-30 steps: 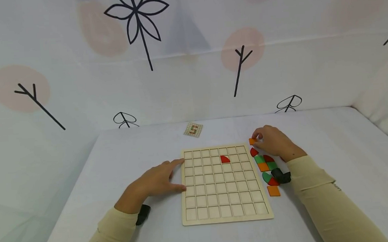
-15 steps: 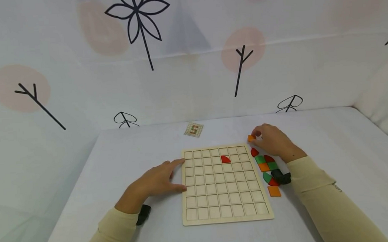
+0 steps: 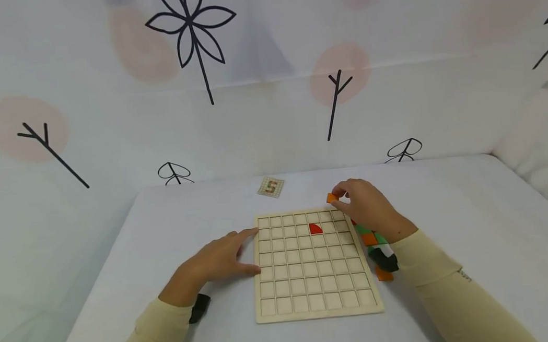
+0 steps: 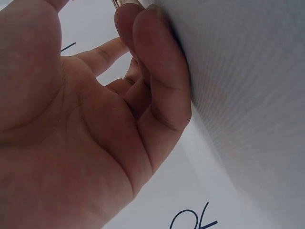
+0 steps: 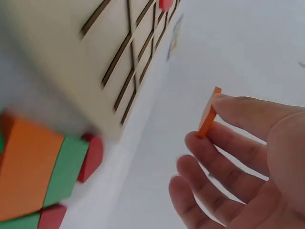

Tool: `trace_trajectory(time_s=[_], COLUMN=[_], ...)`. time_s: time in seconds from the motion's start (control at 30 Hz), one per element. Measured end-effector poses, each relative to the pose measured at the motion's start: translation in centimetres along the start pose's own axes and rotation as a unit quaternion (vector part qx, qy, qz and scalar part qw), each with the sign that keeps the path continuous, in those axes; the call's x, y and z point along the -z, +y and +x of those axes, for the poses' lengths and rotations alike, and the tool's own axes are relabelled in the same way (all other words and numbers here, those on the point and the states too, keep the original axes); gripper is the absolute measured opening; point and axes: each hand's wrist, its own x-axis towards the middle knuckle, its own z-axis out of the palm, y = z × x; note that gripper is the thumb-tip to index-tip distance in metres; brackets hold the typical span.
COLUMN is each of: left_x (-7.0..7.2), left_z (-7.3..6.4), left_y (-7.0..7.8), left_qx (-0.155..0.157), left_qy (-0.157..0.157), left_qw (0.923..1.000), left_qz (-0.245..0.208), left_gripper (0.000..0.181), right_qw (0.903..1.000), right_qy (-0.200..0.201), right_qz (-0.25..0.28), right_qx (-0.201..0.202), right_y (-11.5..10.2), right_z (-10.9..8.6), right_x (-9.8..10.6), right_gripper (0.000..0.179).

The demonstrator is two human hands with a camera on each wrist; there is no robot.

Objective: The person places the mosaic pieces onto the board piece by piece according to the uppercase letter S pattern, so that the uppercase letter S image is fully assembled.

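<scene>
A pale wooden grid board (image 3: 319, 296) lies on the white table, with a red quarter-circle tile (image 3: 316, 228) in one cell near its top. My left hand (image 3: 218, 258) rests at the board's left edge, index finger and thumb spread apart and touching it; in the left wrist view some of its fingers bend against the table. Between thumb and fingertips my right hand (image 3: 368, 207) pinches an orange square tile (image 3: 332, 198), raised near the board's top right corner. The right wrist view shows that orange tile edge-on.
Right of the board lie an orange tile (image 3: 369, 239), a green tile (image 5: 66, 167), a red tile (image 5: 91, 157) and several others, partly hidden by the right wrist and its black band (image 3: 384, 261). A small pattern card (image 3: 271, 187) lies behind the board. A printed cloth hangs at the back.
My right hand has lifted the orange square tile and carried it left, from beside the tile group to the board's top right corner. The left hand stays at the board's edge.
</scene>
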Motion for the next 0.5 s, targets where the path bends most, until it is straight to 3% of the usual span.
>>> trace_trajectory(time_s=[0.2,0.5], left_x=[-0.1,0.0], left_z=[0.0,-0.3], left_y=[-0.1,0.0], left_qx=[-0.003,-0.007], left_qy=[-0.001,0.0], left_qw=[1.0,1.0], left_qz=[0.001,-0.001], left_gripper=[0.091,0.091], right_qw=[0.9984,0.9951], right_qy=[0.029,0.046], right_qz=[-0.013,0.004], right_qx=[0.047,0.087], right_y=[-1.4,-3.6], right_z=[0.0,0.6], right_x=[-0.6,-1.7], right_gripper=[0.027,0.023])
